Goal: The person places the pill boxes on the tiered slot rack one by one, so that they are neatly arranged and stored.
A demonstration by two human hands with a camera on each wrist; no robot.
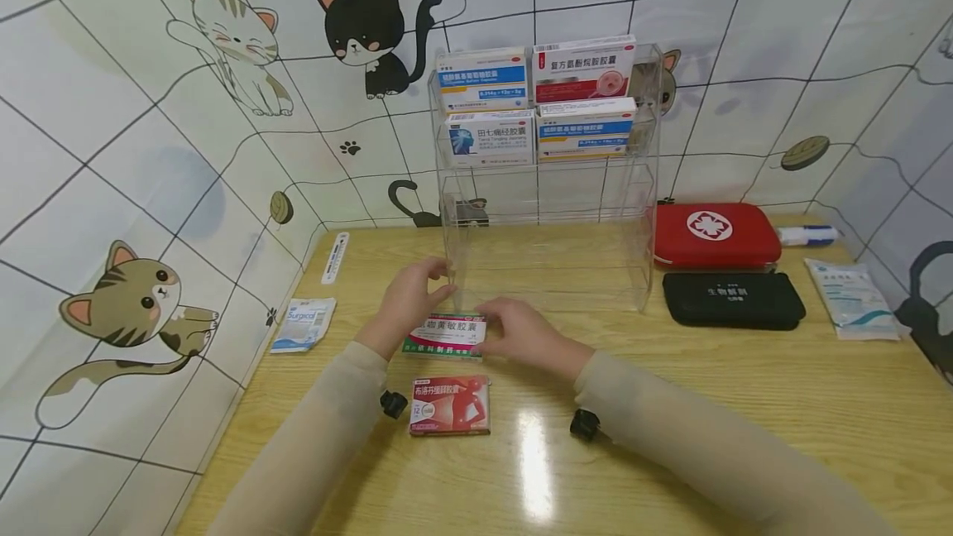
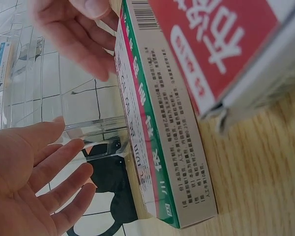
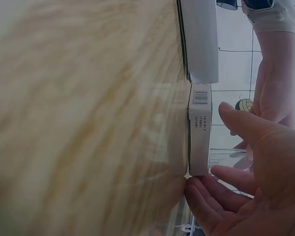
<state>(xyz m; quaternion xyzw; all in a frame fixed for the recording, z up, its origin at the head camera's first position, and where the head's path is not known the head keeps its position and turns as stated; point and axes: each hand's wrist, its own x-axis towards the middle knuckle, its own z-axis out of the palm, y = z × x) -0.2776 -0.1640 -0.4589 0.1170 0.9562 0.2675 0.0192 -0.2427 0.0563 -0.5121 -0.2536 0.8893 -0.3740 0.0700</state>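
Note:
A white and green medicine box (image 1: 447,336) with a pink stripe lies flat on the table at the front left of a clear acrylic rack (image 1: 551,271). My left hand (image 1: 408,304) is beside the rack's front left corner; its fingers (image 2: 64,172) are spread, with nothing between them. At the box's right end is my right hand (image 1: 532,337). In the right wrist view its fingertips (image 3: 199,189) are at the end of the white box (image 3: 199,132), while the thumb stands apart from it. Nearer to me lies a red medicine box (image 1: 450,405).
Several medicine boxes (image 1: 584,73) stand on the rack's upper tiers. To its right are a red first-aid case (image 1: 715,246), a black pouch (image 1: 733,308), a marker (image 1: 807,236) and a white packet (image 1: 852,300). At left lie a Surgical packet (image 1: 304,325) and a white strip (image 1: 336,258).

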